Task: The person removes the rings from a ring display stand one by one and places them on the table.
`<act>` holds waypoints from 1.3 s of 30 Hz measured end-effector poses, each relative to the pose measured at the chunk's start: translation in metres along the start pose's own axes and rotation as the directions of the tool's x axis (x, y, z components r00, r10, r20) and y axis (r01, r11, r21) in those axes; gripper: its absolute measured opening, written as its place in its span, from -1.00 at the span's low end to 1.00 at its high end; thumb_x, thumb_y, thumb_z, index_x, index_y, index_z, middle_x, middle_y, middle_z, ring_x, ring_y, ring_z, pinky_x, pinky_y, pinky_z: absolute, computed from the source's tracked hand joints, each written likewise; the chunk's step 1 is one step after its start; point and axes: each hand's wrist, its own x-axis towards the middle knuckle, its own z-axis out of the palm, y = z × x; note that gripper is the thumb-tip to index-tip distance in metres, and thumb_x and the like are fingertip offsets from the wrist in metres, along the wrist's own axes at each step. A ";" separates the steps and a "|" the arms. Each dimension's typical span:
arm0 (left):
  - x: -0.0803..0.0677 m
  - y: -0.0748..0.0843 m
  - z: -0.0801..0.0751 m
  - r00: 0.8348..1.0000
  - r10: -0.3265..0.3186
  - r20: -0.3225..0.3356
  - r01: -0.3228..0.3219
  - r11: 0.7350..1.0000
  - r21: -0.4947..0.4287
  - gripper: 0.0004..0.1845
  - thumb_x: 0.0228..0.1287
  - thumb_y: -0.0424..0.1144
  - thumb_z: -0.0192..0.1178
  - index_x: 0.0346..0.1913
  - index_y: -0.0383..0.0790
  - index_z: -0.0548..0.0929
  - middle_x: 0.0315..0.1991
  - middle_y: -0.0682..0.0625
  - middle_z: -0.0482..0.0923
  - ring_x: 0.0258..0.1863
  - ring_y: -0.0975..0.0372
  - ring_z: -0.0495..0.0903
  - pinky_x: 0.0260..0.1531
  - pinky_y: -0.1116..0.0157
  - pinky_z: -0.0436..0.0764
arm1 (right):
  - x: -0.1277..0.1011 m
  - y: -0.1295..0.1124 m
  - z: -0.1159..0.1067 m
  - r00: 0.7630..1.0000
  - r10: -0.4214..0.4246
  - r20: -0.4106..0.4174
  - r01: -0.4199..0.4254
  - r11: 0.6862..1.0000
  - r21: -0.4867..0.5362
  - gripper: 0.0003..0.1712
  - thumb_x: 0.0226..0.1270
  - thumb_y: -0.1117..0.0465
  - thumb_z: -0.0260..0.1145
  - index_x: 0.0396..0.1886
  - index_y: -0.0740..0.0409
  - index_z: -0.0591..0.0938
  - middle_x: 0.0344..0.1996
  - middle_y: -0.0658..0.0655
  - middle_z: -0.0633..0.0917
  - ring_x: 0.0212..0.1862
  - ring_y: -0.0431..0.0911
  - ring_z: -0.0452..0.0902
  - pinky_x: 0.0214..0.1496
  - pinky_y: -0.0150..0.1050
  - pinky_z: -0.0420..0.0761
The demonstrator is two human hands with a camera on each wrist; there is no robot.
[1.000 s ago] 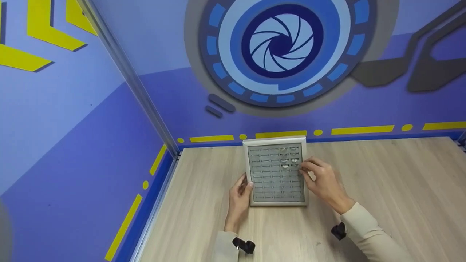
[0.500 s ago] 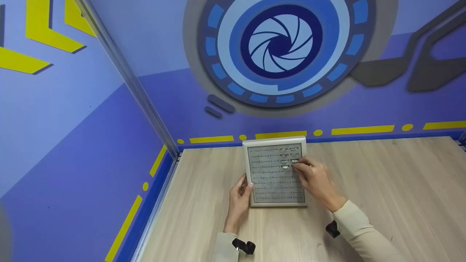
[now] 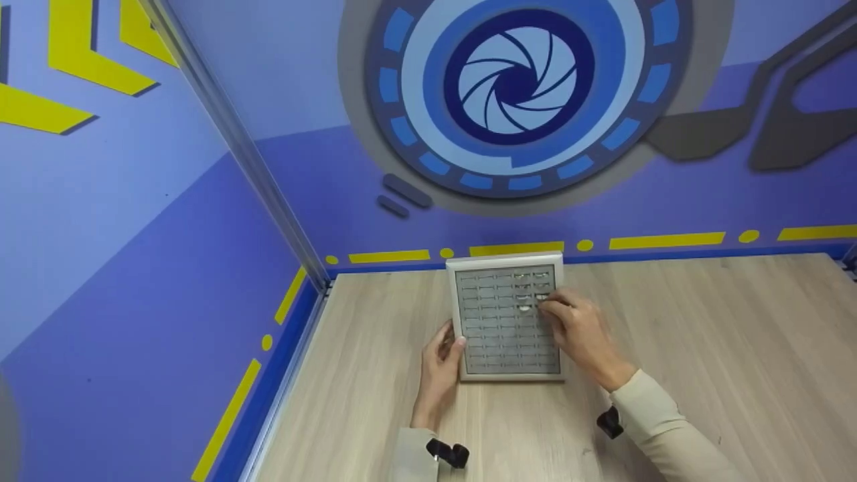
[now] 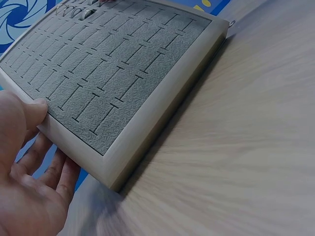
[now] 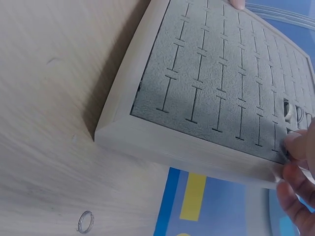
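Observation:
A grey ring tray with a pale frame lies flat on the wooden table, also shown in the left wrist view as the ring tray and in the right wrist view as the ring tray. Several silver rings fill slots at its far right corner. My left hand lies beside the tray with its thumb pressed on the left frame and relaxed fingers along the side. My right hand reaches over the right column, fingertips pinched on a small ring at a slot, mostly hidden.
One loose ring lies on the table near the tray's corner. The table is light wood, bounded by a blue and yellow wall at the back and a metal rail on the left. Black camera mounts sit on both wrists.
My right hand has moved left from the tray's right frame onto the slots of the right column and stays there. The left hand and the tray have not moved.

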 end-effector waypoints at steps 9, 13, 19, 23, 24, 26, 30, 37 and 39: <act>-0.002 0.002 0.001 0.999 -0.039 -0.009 0.039 0.999 0.029 -0.45 0.61 -0.25 0.23 0.54 -0.33 0.45 0.33 -0.18 0.62 0.36 0.04 0.59 0.43 0.20 0.53 | -0.001 -0.003 -0.004 0.999 0.028 0.016 -0.028 1.000 0.011 -0.74 0.15 0.66 0.49 -0.32 0.26 0.80 -0.30 0.10 0.70 -0.29 -0.04 0.69 -0.29 -0.12 0.74; -0.001 0.001 0.002 1.000 0.000 -0.008 0.000 1.000 0.025 -0.45 0.60 -0.29 0.23 0.52 -0.41 0.44 0.30 -0.24 0.62 0.32 0.00 0.62 0.38 0.24 0.57 | -0.002 -0.004 -0.006 1.000 0.025 0.005 -0.025 1.000 0.015 -0.74 0.13 0.66 0.52 -0.31 0.27 0.81 -0.30 0.11 0.71 -0.28 -0.03 0.70 -0.28 -0.13 0.75; -0.001 -0.001 0.002 0.999 0.032 0.000 -0.032 0.999 0.025 -0.46 0.60 -0.32 0.23 0.51 -0.43 0.45 0.31 -0.27 0.62 0.34 -0.05 0.61 0.40 0.18 0.58 | -0.005 -0.002 -0.007 1.000 0.011 -0.025 -0.010 0.999 0.042 -0.70 0.06 0.70 0.54 -0.31 0.29 0.82 -0.28 0.14 0.73 -0.26 0.00 0.74 -0.24 -0.15 0.79; -0.002 -0.002 0.002 1.000 0.024 -0.005 -0.024 0.999 0.025 -0.47 0.60 -0.30 0.23 0.50 -0.41 0.47 0.31 -0.25 0.63 0.36 -0.03 0.59 0.43 0.10 0.55 | -0.007 -0.002 -0.009 0.999 0.003 -0.032 -0.002 0.999 0.053 -0.69 0.05 0.71 0.53 -0.30 0.30 0.82 -0.28 0.14 0.73 -0.25 -0.02 0.74 -0.25 -0.15 0.78; -0.002 -0.002 0.002 1.000 0.021 -0.008 -0.021 1.000 0.022 -0.47 0.60 -0.30 0.24 0.50 -0.41 0.47 0.30 -0.25 0.63 0.35 -0.04 0.59 0.43 0.08 0.55 | -0.007 -0.001 -0.010 0.999 0.003 -0.032 -0.002 0.999 0.049 -0.68 0.05 0.71 0.53 -0.30 0.30 0.82 -0.28 0.13 0.73 -0.25 -0.02 0.75 -0.25 -0.15 0.78; -0.002 -0.003 0.002 1.000 0.014 -0.015 -0.014 1.000 0.019 -0.47 0.59 -0.30 0.24 0.50 -0.41 0.47 0.30 -0.25 0.63 0.34 -0.05 0.60 0.43 0.07 0.55 | -0.008 -0.001 -0.012 1.000 0.011 -0.030 -0.010 0.999 0.034 -0.68 0.04 0.71 0.53 -0.30 0.29 0.82 -0.27 0.12 0.73 -0.26 -0.02 0.75 -0.26 -0.13 0.78; -0.002 -0.003 0.001 1.000 0.009 -0.025 -0.008 1.000 0.024 -0.46 0.59 -0.29 0.24 0.50 -0.40 0.47 0.32 -0.26 0.62 0.36 -0.05 0.59 0.45 0.07 0.53 | -0.010 0.001 -0.017 0.999 0.031 -0.010 -0.031 1.000 0.001 -0.69 0.06 0.67 0.54 -0.28 0.26 0.83 -0.27 0.09 0.73 -0.27 -0.03 0.76 -0.26 -0.14 0.79; 0.000 -0.004 0.000 0.998 0.062 -0.007 -0.062 0.998 0.014 -0.46 0.59 -0.32 0.23 0.50 -0.47 0.45 0.31 -0.30 0.62 0.34 -0.09 0.60 0.43 0.09 0.56 | -0.017 0.008 -0.024 1.000 0.022 0.006 -0.022 1.000 0.000 -0.72 0.12 0.63 0.53 -0.24 0.26 0.84 -0.29 0.08 0.73 -0.31 -0.05 0.73 -0.29 -0.12 0.77; 0.000 -0.004 0.000 0.998 0.060 -0.001 -0.060 0.998 0.005 -0.46 0.60 -0.32 0.23 0.51 -0.46 0.44 0.32 -0.29 0.62 0.35 -0.07 0.60 0.43 0.11 0.56 | -0.019 0.010 -0.026 1.000 0.026 0.008 -0.026 1.000 -0.016 -0.74 0.13 0.61 0.54 -0.24 0.25 0.84 -0.29 0.08 0.73 -0.31 -0.06 0.72 -0.30 -0.12 0.76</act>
